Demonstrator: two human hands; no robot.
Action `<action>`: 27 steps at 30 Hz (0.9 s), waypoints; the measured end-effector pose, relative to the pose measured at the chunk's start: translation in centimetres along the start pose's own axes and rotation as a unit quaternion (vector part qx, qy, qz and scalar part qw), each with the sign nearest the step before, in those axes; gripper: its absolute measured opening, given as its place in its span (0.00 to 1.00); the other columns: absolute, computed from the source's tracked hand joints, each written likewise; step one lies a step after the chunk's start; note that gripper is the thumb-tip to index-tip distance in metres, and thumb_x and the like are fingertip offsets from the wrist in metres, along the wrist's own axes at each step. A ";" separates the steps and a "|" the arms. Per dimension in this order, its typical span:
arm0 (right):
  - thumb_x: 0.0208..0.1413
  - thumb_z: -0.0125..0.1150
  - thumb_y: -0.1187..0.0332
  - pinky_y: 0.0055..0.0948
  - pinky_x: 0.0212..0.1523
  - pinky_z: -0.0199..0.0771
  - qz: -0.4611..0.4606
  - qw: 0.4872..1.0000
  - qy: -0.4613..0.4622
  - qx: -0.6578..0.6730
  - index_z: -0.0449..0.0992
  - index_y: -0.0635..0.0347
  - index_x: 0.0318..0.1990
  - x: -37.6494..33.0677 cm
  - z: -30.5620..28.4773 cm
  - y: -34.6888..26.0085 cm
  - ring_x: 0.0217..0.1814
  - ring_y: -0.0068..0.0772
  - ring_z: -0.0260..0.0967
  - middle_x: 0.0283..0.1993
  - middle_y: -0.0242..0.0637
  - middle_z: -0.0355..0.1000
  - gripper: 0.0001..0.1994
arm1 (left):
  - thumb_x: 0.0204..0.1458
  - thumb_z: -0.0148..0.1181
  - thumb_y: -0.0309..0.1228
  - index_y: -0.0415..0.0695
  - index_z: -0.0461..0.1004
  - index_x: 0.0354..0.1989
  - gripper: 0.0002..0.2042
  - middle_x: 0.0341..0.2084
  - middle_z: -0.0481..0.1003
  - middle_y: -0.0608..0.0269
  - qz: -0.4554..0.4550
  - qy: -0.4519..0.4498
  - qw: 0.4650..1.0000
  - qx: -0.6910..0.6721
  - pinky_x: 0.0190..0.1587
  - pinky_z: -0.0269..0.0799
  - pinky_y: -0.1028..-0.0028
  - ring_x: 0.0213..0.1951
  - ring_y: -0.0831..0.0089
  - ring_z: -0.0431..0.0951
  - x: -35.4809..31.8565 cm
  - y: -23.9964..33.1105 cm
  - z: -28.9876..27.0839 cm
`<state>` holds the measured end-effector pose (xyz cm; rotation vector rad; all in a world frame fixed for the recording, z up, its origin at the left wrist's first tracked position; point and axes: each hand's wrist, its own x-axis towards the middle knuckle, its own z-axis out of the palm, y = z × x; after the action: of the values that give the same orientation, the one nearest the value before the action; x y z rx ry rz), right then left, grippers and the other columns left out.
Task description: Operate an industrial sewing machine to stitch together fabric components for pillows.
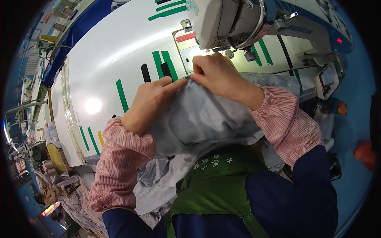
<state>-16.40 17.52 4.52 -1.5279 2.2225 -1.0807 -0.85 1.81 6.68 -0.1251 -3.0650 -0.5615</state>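
A light grey cloth drapes from the sewing table's edge toward my lap. My left hand is closed, with thumb and forefinger pinching the cloth's upper edge. Right beside it, my right hand has its fingers curled and pressed onto the same edge. The two hands' fingertips nearly meet just in front of the sewing machine's needle area. The white sewing machine stands directly beyond them, its lamp lighting the plate. My right hand partly hides the needle and presser foot.
Green tape strips and black ones mark the white tabletop. More pale cloth lies bunched below, by my green apron. A small white box sits at right. Thread spools stand at far left.
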 end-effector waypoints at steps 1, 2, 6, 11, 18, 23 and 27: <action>0.47 0.66 0.69 0.38 0.30 0.71 -0.005 1.000 0.006 -0.011 0.72 0.64 0.25 0.1 0.1 0.0 0.27 0.45 0.73 0.23 0.44 0.72 0.09 | 0.49 0.56 0.22 0.48 0.75 0.51 0.19 0.28 0.72 0.59 0.001 -0.006 1.000 0.008 0.30 0.73 0.63 0.28 0.58 0.77 0.0 -0.2 0.0; 0.47 0.66 0.69 0.38 0.30 0.71 -0.009 1.000 0.012 -0.024 0.72 0.64 0.26 0.2 0.1 0.0 0.27 0.46 0.73 0.23 0.44 0.72 0.09 | 0.50 0.55 0.22 0.48 0.74 0.52 0.19 0.28 0.72 0.58 0.003 -0.010 1.000 0.015 0.30 0.73 0.63 0.28 0.58 0.77 0.2 -0.3 0.1; 0.48 0.66 0.70 0.39 0.31 0.71 -0.006 0.998 0.011 -0.061 0.72 0.63 0.29 0.1 0.0 0.1 0.29 0.47 0.74 0.25 0.44 0.73 0.08 | 0.51 0.53 0.23 0.47 0.74 0.52 0.18 0.28 0.74 0.55 -0.009 -0.017 1.000 -0.001 0.32 0.73 0.61 0.30 0.55 0.77 0.6 -0.5 0.0; 0.50 0.64 0.70 0.41 0.33 0.71 -0.042 0.994 0.037 -0.092 0.72 0.63 0.30 -0.4 -0.3 0.9 0.31 0.49 0.74 0.26 0.44 0.73 0.08 | 0.52 0.52 0.23 0.46 0.75 0.52 0.17 0.29 0.77 0.51 -0.001 0.014 0.999 -0.042 0.34 0.73 0.59 0.31 0.51 0.78 0.8 -0.8 0.3; 0.50 0.66 0.66 0.39 0.35 0.66 -0.089 0.987 0.067 -0.114 0.73 0.60 0.32 -2.4 -2.2 3.5 0.31 0.44 0.71 0.25 0.40 0.71 0.09 | 0.51 0.51 0.22 0.46 0.74 0.53 0.19 0.28 0.76 0.51 -0.018 -0.019 0.999 -0.020 0.33 0.73 0.58 0.30 0.52 0.78 1.0 -0.3 -0.2; 0.51 0.66 0.63 0.41 0.36 0.64 -0.095 0.982 0.071 -0.150 0.73 0.58 0.32 -4.5 -5.6 5.6 0.29 0.45 0.66 0.27 0.39 0.68 0.10 | 0.49 0.51 0.21 0.47 0.74 0.54 0.21 0.28 0.76 0.54 -0.026 -0.030 0.999 -0.002 0.33 0.73 0.59 0.29 0.54 0.78 0.9 -0.2 -0.2; 0.52 0.66 0.64 0.42 0.42 0.65 -0.004 0.993 0.030 -0.112 0.72 0.60 0.34 -4.6 -6.8 6.7 0.40 0.47 0.69 0.33 0.44 0.70 0.11 | 0.49 0.52 0.20 0.47 0.74 0.54 0.21 0.28 0.75 0.55 -0.011 -0.023 1.000 0.008 0.33 0.73 0.60 0.30 0.54 0.78 1.5 0.2 0.0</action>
<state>-23.00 25.81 3.77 -1.6110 2.4512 -0.9153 -2.35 2.15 6.79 -0.1063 -3.1184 -0.5426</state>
